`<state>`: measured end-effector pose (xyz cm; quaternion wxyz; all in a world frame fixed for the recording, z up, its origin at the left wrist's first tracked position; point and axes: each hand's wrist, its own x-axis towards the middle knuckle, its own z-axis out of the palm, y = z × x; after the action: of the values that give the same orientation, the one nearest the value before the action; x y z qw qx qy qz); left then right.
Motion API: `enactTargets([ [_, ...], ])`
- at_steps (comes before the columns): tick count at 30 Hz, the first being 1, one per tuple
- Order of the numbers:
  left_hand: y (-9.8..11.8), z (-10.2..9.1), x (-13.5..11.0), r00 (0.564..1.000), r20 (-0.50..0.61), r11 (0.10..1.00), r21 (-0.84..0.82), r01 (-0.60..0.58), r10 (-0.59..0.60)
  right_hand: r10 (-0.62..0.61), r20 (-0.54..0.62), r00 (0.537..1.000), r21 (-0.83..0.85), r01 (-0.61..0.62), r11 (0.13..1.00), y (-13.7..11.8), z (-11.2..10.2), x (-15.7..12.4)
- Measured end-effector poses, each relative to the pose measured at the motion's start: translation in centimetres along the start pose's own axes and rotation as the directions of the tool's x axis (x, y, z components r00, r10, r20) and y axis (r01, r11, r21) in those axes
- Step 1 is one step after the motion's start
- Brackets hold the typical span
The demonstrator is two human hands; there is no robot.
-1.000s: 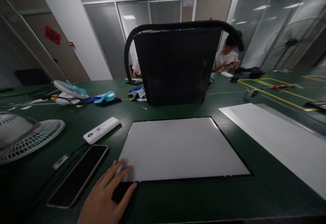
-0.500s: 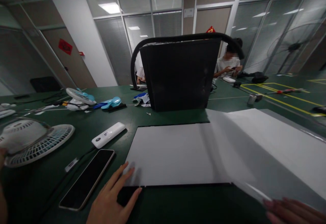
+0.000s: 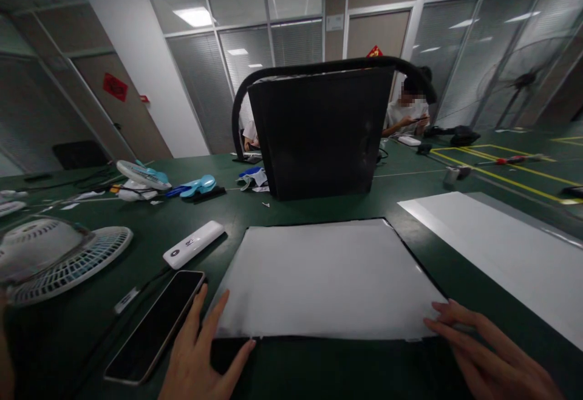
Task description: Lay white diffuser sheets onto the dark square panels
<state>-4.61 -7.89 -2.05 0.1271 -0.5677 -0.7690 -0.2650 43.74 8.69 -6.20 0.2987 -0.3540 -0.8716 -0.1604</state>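
Left hand [image 3: 194, 351], fingers spread wide, touches the white sheet [image 3: 323, 278] at lower left; right hand [image 3: 492, 345], fingers bunched, touches it at lower right (whether pinching, I cannot tell).

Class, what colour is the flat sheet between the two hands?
The flat sheet is plain white, looking greyish; the head view shows it.

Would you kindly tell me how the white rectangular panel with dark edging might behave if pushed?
The panel seems unlikely to roll or tip, as it lies flat. It may slide easily, since the dark green tabletop appears smooth. Glints near the panel's right edge hint at a slippery surface.
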Motion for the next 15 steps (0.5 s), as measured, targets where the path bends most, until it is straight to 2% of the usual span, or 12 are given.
enactTargets([
  [3, -0.5, 0.3, 0.0, 1.000, 0.023, 1.000, -0.006, -0.019, 0.019, 0.100, 0.001, 0.995, -0.038, -0.100, 0.994, -0.7, 0.3, 0.9],
  [6, -0.8, 0.4, 0.1, 0.997, 0.069, 0.999, -0.025, -0.030, 0.031, 0.141, -0.019, 0.990, -0.022, -0.142, 0.990, -1.3, 0.2, 2.1],
  [10, -0.6, 0.1, 0.3, 0.995, 0.096, 0.999, -0.038, -0.018, 0.021, 0.133, 0.014, 0.991, -0.035, -0.132, 0.991, -1.3, 0.3, 2.7],
  [15, -0.1, -0.2, 0.6, 0.997, 0.068, 0.998, -0.053, -0.018, 0.022, 0.070, 0.088, 0.994, -0.012, -0.069, 0.998, -1.3, 0.1, 2.8],
])
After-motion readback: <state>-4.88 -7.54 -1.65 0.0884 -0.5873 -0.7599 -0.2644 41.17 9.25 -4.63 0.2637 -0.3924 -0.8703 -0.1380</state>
